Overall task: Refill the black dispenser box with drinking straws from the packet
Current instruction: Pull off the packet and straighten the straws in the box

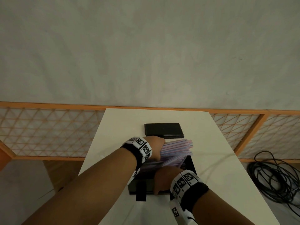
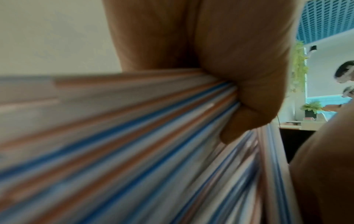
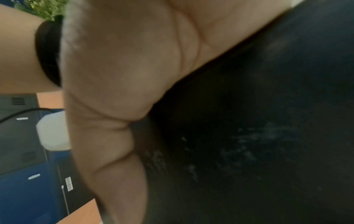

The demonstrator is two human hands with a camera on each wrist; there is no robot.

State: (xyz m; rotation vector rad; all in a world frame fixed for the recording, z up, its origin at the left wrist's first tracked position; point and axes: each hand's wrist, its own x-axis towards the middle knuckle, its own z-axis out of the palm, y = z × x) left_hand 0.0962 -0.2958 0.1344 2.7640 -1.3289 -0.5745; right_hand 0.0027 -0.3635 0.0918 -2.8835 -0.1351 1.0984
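Note:
A thick bundle of pink, blue and white striped straws slants down into the open black dispenser box near the front of the white table. My left hand grips the bundle's upper left end, fingers curled around it. My right hand holds the box's near rim, with the thumb down its black front wall. The straws' lower ends are hidden inside the box behind my right hand. No packet shows.
The box's flat black lid lies on the table just behind the straws. An orange lattice fence runs behind the table. Coiled black cables lie on the floor to the right. The table is narrow, with edges close on both sides.

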